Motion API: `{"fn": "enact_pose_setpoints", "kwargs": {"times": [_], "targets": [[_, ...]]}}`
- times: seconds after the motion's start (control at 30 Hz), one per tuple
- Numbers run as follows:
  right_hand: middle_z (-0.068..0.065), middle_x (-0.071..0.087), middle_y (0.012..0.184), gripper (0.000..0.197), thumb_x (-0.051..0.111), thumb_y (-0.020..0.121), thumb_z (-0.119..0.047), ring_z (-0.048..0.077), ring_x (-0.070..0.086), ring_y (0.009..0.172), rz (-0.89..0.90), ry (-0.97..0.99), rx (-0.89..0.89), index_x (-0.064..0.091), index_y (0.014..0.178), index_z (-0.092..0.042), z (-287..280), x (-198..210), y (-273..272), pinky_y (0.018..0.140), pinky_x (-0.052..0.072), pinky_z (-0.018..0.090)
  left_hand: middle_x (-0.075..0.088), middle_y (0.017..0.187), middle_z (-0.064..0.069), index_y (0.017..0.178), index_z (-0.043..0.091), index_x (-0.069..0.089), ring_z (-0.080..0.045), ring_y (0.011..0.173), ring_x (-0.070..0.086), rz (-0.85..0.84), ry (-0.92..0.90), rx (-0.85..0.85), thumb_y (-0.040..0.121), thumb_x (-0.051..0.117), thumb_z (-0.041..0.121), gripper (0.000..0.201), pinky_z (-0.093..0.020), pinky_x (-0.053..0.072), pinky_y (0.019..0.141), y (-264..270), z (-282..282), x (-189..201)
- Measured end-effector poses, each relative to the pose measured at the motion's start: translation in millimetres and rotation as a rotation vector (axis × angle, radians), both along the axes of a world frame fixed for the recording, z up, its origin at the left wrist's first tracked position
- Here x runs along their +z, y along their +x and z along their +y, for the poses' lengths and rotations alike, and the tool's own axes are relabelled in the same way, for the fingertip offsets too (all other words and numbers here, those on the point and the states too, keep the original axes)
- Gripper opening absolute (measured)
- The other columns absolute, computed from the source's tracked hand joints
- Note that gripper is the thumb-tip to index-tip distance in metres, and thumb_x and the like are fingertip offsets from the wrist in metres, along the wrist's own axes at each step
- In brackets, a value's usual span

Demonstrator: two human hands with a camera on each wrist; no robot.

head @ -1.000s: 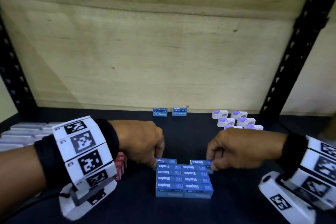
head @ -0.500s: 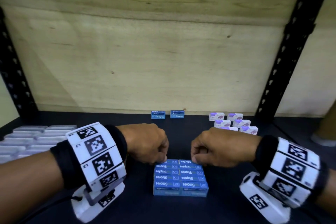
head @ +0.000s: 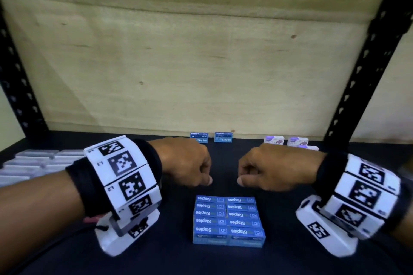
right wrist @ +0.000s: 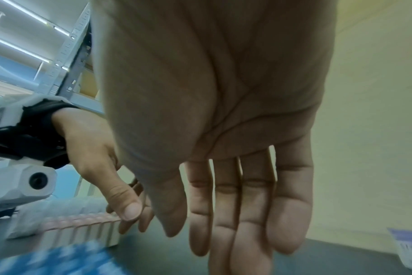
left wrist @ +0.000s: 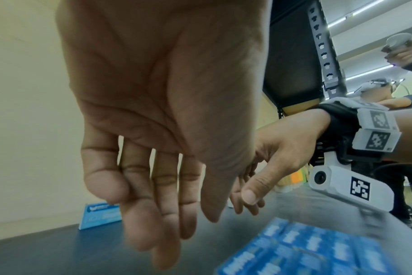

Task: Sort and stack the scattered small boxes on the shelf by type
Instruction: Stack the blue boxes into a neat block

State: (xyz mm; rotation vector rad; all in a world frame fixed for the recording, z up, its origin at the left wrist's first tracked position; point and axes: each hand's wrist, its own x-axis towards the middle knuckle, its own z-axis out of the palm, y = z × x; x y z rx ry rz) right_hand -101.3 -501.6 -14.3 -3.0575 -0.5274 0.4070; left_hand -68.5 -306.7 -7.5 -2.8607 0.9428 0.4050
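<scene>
From your head camera, your left hand (head: 186, 164) and right hand (head: 271, 168) hover side by side, empty, just behind the stacked block of blue cardboard staple boxes (head: 228, 221) on the dark shelf (head: 156, 252); neither touches it. Two more upright blue staple boxes (head: 211, 140) stand by the plywood back wall (head: 201, 62).

Your left wrist camera shows the left fingers (left wrist: 153, 214) hanging relaxed, holding nothing, the blue block (left wrist: 306, 247) below and to their right.

Your right wrist camera shows the right fingers (right wrist: 247, 204) likewise loose, the blurred blue block (right wrist: 54, 258) at lower left.
</scene>
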Motion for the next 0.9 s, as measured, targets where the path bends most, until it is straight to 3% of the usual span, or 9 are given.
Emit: {"fn": "enact_pose_setpoints", "kwargs": {"times": [0.13,0.23,0.37,0.53,0.67,0.9], "targets": [[-0.011,0.066,0.093,0.018,0.057,0.095,-0.045,0.012,0.061,0.086,-0.059,-0.021,-0.034,0.064,0.096,-0.029,-2,13,30,0.082,0.051,0.030,0.059,0.088,0.014,0.096,0.031,0.065,-0.014,0.088,0.058,-0.125,0.040,0.043,0.090,0.056,0.052,0.023,-0.029,0.041,0.071,24,-1,7],[-0.010,0.065,0.094,0.014,0.060,0.093,-0.043,0.014,0.062,0.089,-0.102,-0.027,-0.066,0.065,0.096,-0.030,-6,18,58,0.084,0.052,0.034,0.062,0.098,0.011,0.101,0.032,0.063,-0.015,0.090,0.059,-0.216,0.078,0.053,0.091,0.056,0.051,0.022,-0.030,0.039,0.070,47,-2,13],[-0.006,0.065,0.102,0.016,0.062,0.093,-0.038,0.018,0.062,0.093,-0.125,-0.066,-0.107,0.066,0.105,-0.028,-9,17,98,0.081,0.051,0.033,0.061,0.115,0.006,0.122,0.031,0.057,-0.020,0.102,0.059,-0.271,0.131,0.061,0.094,0.053,0.051,0.035,-0.032,0.044,0.076,80,-6,17],[0.001,0.062,0.118,0.031,0.064,0.093,-0.034,0.024,0.061,0.103,-0.097,-0.134,-0.132,0.061,0.122,-0.023,-8,8,141,0.078,0.045,0.031,0.058,0.124,0.003,0.131,0.028,0.052,-0.022,0.108,0.058,-0.241,0.187,0.063,0.094,0.055,0.049,0.042,-0.034,0.047,0.083,115,-13,11],[0.008,0.068,0.116,0.035,0.067,0.090,-0.031,0.028,0.066,0.101,-0.075,-0.167,-0.147,0.068,0.118,-0.012,-7,-5,164,0.071,0.046,0.031,0.062,0.119,0.000,0.124,0.024,0.058,-0.024,0.103,0.061,-0.199,0.253,0.087,0.092,0.060,0.047,0.040,-0.034,0.049,0.081,136,-16,1],[0.004,0.068,0.106,0.022,0.067,0.092,-0.031,0.024,0.063,0.091,-0.067,-0.148,-0.129,0.069,0.109,-0.017,-7,-8,169,0.069,0.044,0.030,0.063,0.114,-0.003,0.117,0.020,0.064,-0.025,0.098,0.062,-0.153,0.230,0.098,0.093,0.062,0.036,0.029,-0.032,0.048,0.075,146,-18,-9]]}}
